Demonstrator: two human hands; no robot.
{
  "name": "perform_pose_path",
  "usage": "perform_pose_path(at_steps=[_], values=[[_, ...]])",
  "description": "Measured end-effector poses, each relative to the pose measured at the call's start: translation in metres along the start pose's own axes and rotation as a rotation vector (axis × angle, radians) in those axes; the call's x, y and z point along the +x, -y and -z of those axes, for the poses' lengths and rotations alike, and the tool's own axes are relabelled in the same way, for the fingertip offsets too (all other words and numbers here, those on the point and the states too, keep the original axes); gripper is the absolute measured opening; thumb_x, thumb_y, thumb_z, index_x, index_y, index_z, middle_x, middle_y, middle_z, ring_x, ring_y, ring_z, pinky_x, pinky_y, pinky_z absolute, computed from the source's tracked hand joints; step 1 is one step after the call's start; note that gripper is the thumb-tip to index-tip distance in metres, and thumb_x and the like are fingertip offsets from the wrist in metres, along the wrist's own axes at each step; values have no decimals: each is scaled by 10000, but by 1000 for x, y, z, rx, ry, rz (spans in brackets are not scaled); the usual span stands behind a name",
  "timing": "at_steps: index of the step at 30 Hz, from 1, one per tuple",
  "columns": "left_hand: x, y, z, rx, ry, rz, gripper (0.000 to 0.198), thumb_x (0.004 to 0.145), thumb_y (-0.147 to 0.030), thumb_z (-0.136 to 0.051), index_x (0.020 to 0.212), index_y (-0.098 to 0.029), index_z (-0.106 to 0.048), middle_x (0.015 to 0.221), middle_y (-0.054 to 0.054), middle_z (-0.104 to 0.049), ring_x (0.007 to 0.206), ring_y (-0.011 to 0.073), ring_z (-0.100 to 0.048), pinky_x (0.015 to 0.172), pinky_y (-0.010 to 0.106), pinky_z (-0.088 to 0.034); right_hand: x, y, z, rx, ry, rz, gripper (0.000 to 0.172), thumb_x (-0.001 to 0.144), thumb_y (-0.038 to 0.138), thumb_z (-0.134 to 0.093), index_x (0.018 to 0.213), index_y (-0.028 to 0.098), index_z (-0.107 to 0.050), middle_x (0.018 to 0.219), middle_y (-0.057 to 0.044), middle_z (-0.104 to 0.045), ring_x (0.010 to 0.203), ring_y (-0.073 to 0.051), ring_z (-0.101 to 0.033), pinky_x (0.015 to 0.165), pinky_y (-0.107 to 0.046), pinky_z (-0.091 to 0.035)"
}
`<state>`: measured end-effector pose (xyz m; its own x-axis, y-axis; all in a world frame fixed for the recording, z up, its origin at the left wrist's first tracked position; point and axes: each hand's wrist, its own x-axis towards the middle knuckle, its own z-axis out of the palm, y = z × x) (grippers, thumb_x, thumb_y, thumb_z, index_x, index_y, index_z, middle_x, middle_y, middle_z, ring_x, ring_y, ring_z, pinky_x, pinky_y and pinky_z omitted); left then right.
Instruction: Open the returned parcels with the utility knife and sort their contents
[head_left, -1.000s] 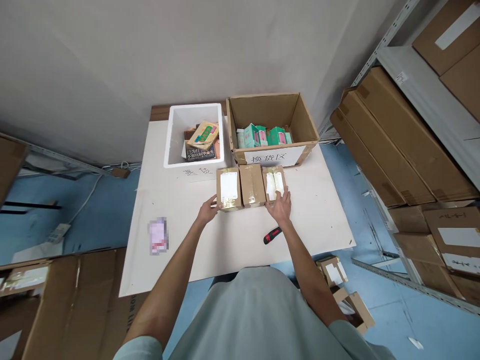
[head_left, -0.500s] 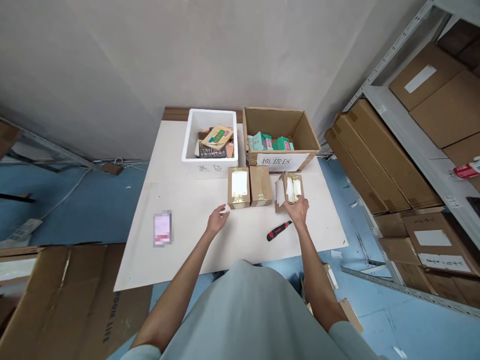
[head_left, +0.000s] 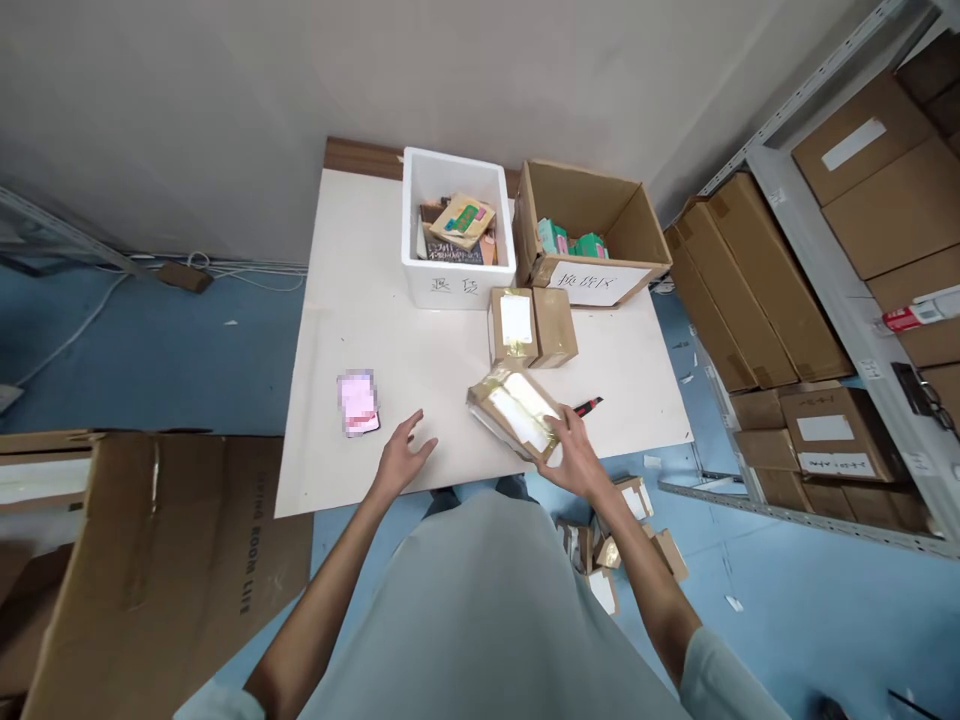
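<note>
My right hand (head_left: 571,450) grips the near right corner of a small taped cardboard box (head_left: 517,408) with a white label on top. The box is tilted over the front half of the table. To its left, my left hand (head_left: 403,455) holds nothing, its fingers spread above the tabletop. Just behind the held box, two more small boxes stand side by side: a labelled cardboard box (head_left: 514,322) and a plain cardboard box (head_left: 555,325). A red and black utility knife (head_left: 589,407) lies beyond my right hand, partly hidden by it.
At the back of the white table (head_left: 322,330) stand a foam box (head_left: 459,288) with books and an open carton (head_left: 615,283) with green packs. A pixelated phone-like item (head_left: 358,402) lies left. Shelving (head_left: 814,290) with cartons is right; a large carton (head_left: 187,550) is left. Small boxes (head_left: 607,555) lie below.
My right hand has brought the small box left and nearer to me, tilting it. My left hand has moved left, away from the labelled box, and spread its fingers. The camera view has shifted.
</note>
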<state>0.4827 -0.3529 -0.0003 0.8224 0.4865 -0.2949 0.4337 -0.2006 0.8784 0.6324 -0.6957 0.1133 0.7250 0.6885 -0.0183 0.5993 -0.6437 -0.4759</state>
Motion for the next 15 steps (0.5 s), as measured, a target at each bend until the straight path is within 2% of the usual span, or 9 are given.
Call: perform_pose_path(at_steps=[3, 6, 10, 15], values=[[-2, 11, 9, 132, 67, -83, 846, 857, -464, -772, 1637, -220, -555, 1715, 118, -561, 1607, 357, -507, 1351, 526, -408, 12, 24, -47, -41, 221, 135, 818, 818, 214, -859, 1579, 170, -562, 1761, -262, -333, 1654, -445, -328, 1246, -589, -523], [-12, 26, 12, 155, 158, -89, 810, 876, -439, -753, 1638, -239, -566, 1666, 85, -621, 1577, 355, -548, 1320, 493, -455, 17, 32, -83, -76, 352, 204, 770, 790, 151, -881, 1519, 197, -637, 1817, -225, -291, 1684, -455, -284, 1269, -613, -492], [-35, 40, 8, 135, 221, -50, 862, 869, -324, -734, 1694, -238, -501, 1625, 100, -657, 1440, 346, -675, 1238, 488, -538, 15, 25, -102, -107, 310, 175, 700, 826, 15, -759, 1490, 219, -676, 1888, -155, -197, 1745, -410, -193, 1367, -614, -360], [-49, 46, 5, 93, 232, 7, 769, 895, -289, -702, 1649, -255, -557, 1614, 95, -664, 1333, 322, -744, 1180, 475, -584, 1, 13, -113, -69, 196, 39, 762, 859, 0, -690, 1571, 261, -627, 1912, -85, -141, 1774, -380, -76, 1381, -636, -326]])
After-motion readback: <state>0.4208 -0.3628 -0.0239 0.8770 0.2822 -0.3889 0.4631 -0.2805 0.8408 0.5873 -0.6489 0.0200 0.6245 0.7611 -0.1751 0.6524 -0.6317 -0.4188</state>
